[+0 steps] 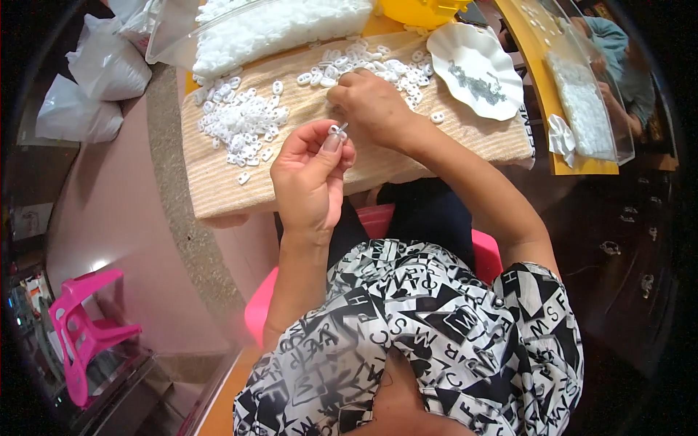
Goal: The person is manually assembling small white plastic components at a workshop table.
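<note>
Between the thumb and fingers of my left hand (311, 168) is a small white plastic piece (335, 130) with a bit of grey metal at it. My right hand (372, 107) is bent down at the near edge of a pile of white two-holed plastic pieces (392, 70). Its fingers are curled together, and whatever their tips hold is hidden. To the left lies another heap of small white plastic pieces (243, 120). A white wavy-rimmed plate (472, 47) at the right carries small dark grey metal parts (476, 81).
A striped beige cloth (225, 192) covers the table. Behind it stand a clear bin (171, 47) full of white pieces and a yellow container (422, 11). White bags (109, 62) sit at the left, above a pink stool (91, 327). Another person (618, 58) is at the far right.
</note>
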{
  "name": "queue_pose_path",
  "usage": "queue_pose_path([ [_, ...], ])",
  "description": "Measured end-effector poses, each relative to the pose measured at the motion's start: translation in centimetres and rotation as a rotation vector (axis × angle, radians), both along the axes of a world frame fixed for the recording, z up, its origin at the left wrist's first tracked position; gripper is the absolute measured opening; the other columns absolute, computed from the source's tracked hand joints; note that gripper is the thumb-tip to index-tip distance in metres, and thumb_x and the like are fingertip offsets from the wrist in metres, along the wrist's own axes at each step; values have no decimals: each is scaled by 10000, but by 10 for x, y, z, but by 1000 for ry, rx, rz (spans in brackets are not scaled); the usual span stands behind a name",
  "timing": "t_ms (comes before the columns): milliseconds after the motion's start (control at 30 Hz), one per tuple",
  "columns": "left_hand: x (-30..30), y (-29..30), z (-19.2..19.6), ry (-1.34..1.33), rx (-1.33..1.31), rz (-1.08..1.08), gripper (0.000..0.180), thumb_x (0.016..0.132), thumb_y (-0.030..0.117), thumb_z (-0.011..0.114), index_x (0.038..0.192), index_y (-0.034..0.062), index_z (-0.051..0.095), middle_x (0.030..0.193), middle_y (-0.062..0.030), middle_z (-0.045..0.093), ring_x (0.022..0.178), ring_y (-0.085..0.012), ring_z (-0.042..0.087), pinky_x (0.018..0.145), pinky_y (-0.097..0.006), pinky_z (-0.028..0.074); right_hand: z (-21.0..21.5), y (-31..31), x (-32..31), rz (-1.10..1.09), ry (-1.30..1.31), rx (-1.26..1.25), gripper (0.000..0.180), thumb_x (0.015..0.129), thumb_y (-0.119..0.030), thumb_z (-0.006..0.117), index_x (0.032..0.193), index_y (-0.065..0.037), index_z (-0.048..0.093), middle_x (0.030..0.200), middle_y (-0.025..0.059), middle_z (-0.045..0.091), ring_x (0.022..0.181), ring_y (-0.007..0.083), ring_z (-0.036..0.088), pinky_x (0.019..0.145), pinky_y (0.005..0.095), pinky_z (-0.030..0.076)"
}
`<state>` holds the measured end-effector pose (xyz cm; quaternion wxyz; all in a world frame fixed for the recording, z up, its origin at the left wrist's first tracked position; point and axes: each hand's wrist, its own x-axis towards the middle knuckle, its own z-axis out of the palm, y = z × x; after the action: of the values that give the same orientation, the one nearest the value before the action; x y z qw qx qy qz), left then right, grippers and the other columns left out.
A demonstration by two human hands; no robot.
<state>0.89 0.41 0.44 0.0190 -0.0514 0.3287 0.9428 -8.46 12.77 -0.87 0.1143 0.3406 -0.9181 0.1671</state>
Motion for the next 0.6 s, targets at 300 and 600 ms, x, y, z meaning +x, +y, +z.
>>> queue_pose_path([
  [300,4,8,-2,-9,17,-85,138,795,-20,543,932,-40,534,784,-91,565,677,-152,549,620,-239,455,37,49,41,-114,-1161,-1092,223,800,-107,579,977,27,559,734,50,579,634,93,532,558,198,411],
  [600,12,26,-6,-12,-4,-202,142,799,-17,538,938,-44,532,784,-95,561,684,-159,549,629,-245,452,31,76,79,-89,-1224,-1360,278,777,-69,580,1045,3,562,742,46,585,647,80,543,563,190,426],
])
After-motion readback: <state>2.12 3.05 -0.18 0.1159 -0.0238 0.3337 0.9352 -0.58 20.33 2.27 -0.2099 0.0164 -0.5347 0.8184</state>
